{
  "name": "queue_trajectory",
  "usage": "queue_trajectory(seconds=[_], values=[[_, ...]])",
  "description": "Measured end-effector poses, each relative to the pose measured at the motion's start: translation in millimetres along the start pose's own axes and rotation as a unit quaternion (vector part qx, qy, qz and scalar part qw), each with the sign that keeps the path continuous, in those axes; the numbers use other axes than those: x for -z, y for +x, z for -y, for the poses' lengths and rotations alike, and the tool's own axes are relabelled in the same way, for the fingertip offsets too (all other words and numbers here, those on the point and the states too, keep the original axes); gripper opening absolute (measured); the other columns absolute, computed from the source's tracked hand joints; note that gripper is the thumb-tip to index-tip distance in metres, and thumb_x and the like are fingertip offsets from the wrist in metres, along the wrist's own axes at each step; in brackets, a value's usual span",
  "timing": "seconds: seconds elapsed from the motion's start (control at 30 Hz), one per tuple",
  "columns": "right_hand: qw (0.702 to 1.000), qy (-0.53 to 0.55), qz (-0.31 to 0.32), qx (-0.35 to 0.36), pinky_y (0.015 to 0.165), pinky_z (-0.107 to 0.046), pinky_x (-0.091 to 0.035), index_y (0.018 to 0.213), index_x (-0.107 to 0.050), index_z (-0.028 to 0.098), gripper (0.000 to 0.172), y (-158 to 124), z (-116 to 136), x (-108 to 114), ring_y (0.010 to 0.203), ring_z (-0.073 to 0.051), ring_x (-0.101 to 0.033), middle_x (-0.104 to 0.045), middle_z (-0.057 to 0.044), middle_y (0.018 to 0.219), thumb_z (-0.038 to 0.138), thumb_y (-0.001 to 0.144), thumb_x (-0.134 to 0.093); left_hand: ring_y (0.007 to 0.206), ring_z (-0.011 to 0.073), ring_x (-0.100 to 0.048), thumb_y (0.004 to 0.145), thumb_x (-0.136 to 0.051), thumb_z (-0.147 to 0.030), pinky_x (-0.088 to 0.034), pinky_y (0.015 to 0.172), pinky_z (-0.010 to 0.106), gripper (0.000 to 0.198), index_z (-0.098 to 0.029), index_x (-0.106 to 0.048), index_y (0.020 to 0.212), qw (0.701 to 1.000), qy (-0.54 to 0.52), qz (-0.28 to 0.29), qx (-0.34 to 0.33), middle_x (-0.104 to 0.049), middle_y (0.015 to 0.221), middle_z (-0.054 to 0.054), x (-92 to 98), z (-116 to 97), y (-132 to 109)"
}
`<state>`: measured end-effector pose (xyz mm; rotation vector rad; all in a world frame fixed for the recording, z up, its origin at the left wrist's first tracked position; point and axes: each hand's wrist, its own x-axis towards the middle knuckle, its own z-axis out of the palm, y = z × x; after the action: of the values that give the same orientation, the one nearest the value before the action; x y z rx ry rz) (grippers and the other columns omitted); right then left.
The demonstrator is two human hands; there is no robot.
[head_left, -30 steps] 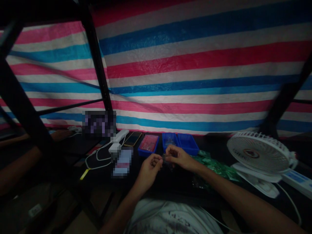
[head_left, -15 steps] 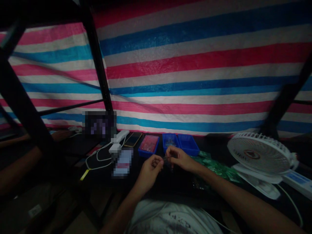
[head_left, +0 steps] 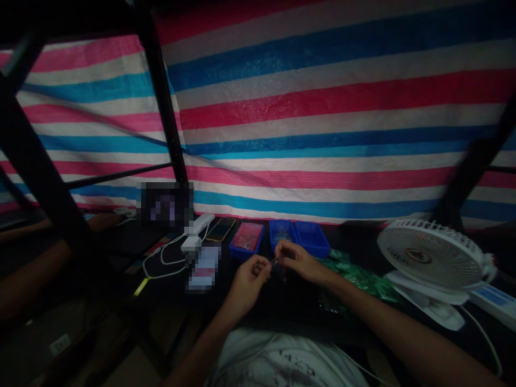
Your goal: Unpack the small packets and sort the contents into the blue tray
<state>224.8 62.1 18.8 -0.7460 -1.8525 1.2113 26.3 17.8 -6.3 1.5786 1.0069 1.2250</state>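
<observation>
My left hand and my right hand meet low over the black table, fingertips almost touching. Both are closed in a pinch around a small, thin, shiny piece, too small and dark to name. Something clear, perhaps plastic film, hangs just below the right fingers. Beyond my right hand are two joined blue bins; the left one holds small clear or metallic pieces. Left of them, a blue tray holds a pink container or packet with small pieces in it.
Crumpled green plastic packets lie beside my right forearm. A white fan stands at the right. To the left are a phone, a white cable and a blurred-out sheet. Another person's arm reaches in at far left, past a black frame post.
My fingers have shifted very slightly around the small piece, which catches more light now. The view has moved a little; everything else stays in place.
</observation>
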Motion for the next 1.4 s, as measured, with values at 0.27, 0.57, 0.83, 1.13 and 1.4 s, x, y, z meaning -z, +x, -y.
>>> queue_trajectory(seconds=[0.27, 0.57, 0.83, 1.13, 1.4], values=[[0.999, -0.035, -0.008, 0.03, 0.068, -0.027, -0.039, 0.08, -0.056, 0.019, 0.008, 0.2, 2.7, 1.9, 0.074, -0.015, -0.049, -0.052, 0.002, 0.078, 0.013, 0.074, -0.058, 0.071, 0.0149, -0.059, 0.09, -0.065, -0.04, -0.045, 0.068, 0.025, 0.023, -0.018, -0.067, 0.093, 1.0, -0.001, 0.005, -0.006, -0.065, 0.079, 0.002, 0.1, 3.4, 0.2], [1.0, -0.001, -0.003, 0.007, 0.069, -0.027, -0.038, 0.086, -0.06, 0.019, 0.015, 0.8, 0.8, 1.9, 0.075, -0.016, -0.051, -0.056, 0.001, 0.081, 0.027, 0.079, -0.07, 0.071, 0.0152, -0.058, 0.09, -0.064, -0.043, -0.045, 0.068, 0.025, 0.025, -0.017, -0.067, 0.092, 1.0, -0.002, 0.012, -0.01, -0.064, 0.078, 0.002, -0.6, 3.4, 0.1], [1.0, -0.005, 0.007, 0.02, 0.067, -0.026, -0.037, 0.086, -0.059, 0.018, 0.024, 0.5, -2.2, 2.4, 0.072, -0.014, -0.048, -0.053, 0.002, 0.08, 0.036, 0.082, -0.075, 0.067, 0.0144, -0.056, 0.09, -0.064, -0.045, -0.043, 0.064, 0.024, 0.027, -0.017, -0.065, 0.087, 1.0, 0.008, 0.009, -0.004, -0.063, 0.075, 0.0, -0.8, -0.2, 0.3], [0.999, -0.028, 0.028, 0.019, 0.066, -0.026, -0.036, 0.086, -0.058, 0.018, 0.02, -1.6, -4.4, 0.8, 0.072, -0.014, -0.048, -0.053, 0.002, 0.081, 0.031, 0.082, -0.074, 0.067, 0.0143, -0.058, 0.091, -0.063, -0.044, -0.044, 0.062, 0.025, 0.026, -0.018, -0.064, 0.088, 1.0, -0.005, -0.002, -0.006, -0.063, 0.076, 0.001, 0.0, 1.4, 1.7], [0.999, -0.026, 0.022, 0.038, 0.069, -0.027, -0.036, 0.082, -0.055, 0.019, 0.03, 0.0, -5.9, 2.7, 0.075, -0.015, -0.048, -0.051, 0.002, 0.08, 0.039, 0.083, -0.077, 0.068, 0.0137, -0.058, 0.093, -0.059, -0.045, -0.044, 0.062, 0.023, 0.027, -0.018, -0.061, 0.092, 1.0, -0.013, -0.004, 0.002, -0.062, 0.076, 0.0, -0.8, 0.5, 1.2]])
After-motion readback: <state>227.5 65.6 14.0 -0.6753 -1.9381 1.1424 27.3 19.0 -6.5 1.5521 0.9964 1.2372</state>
